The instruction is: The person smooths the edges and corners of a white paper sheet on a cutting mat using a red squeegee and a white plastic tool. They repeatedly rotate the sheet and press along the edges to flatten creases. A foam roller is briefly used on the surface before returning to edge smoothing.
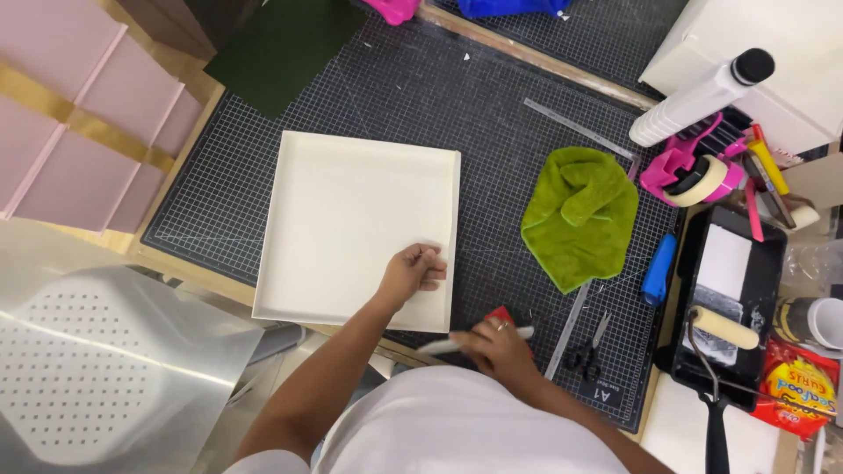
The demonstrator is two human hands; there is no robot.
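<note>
Left hand (413, 270), fingers curled, presses down on the shallow white tray (351, 219), steadying it. Right hand (496, 342), just beside, grips a white folding tool (474, 340) ready at the tray's near edge.

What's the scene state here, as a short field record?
left hand: fist resting inside the shallow square cream tray
right hand: holding a thin white stick-like tool
surface: dark gridded cutting mat
right of tray: crumpled green cloth
near right hand: black-handled scissors
far right: black paint tray with foam roller
</note>
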